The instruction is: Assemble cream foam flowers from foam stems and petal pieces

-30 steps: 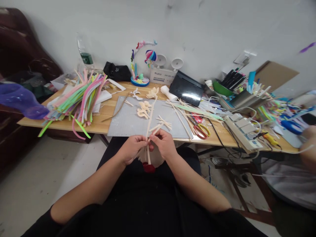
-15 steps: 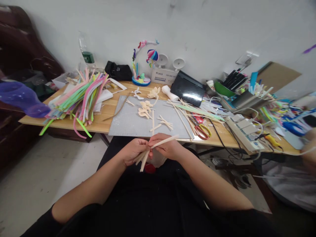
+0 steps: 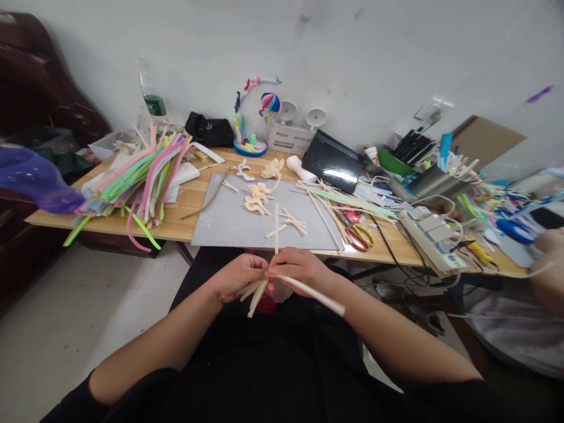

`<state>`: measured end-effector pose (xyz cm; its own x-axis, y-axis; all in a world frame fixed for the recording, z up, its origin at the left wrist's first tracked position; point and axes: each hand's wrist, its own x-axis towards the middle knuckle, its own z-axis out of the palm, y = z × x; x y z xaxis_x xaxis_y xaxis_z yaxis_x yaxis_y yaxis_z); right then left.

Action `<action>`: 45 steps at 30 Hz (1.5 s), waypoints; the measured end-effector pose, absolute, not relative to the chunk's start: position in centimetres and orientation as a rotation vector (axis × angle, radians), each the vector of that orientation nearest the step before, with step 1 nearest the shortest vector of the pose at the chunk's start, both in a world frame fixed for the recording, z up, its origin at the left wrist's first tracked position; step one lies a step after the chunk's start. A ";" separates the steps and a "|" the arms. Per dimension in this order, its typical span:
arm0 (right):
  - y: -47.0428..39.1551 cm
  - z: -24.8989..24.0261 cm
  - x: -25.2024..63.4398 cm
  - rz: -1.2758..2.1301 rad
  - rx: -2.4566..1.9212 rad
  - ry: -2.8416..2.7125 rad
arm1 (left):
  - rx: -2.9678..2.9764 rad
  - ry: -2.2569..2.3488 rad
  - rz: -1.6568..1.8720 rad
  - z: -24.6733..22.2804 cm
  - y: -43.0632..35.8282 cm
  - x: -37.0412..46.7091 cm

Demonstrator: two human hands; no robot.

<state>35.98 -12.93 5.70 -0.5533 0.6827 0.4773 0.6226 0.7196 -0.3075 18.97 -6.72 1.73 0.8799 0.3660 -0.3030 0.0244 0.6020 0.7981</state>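
Close together in front of the table edge, my left hand (image 3: 241, 277) and my right hand (image 3: 302, 271) pinch a small bundle of cream fuzzy stems (image 3: 257, 298). Several stem ends fan down below my left fingers. One long stem (image 3: 311, 292) runs from the pinch across my right hand toward the wrist, and another (image 3: 277, 226) points up over the grey mat (image 3: 220, 226). On the mat lie cream looped shapes (image 3: 258, 198) and short crossed stems (image 3: 294, 222).
Colourful fuzzy stems (image 3: 154, 170) are heaped at the left. Scissors (image 3: 361, 236), a power strip (image 3: 434, 241) and cables lie right of the mat. Behind stand a black box (image 3: 332, 161) and a balloon ornament (image 3: 250, 147). Another person's hand (image 3: 549, 258) is at the far right.
The long stem by my right hand has swung from pointing up and right to pointing down and right. Both hands sit slightly lower in view, still pinched together.
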 end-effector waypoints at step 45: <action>-13.2 10.5 37.1 -0.186 -1.069 -2.630 | 1.795 0.422 0.283 5.3 -4.9 18.1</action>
<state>37.10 -13.18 10.45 -0.6802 0.6603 0.3184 0.6985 0.7155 0.0084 18.08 -4.90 5.31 0.9042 0.4261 -0.0284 0.1360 -0.2243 0.9650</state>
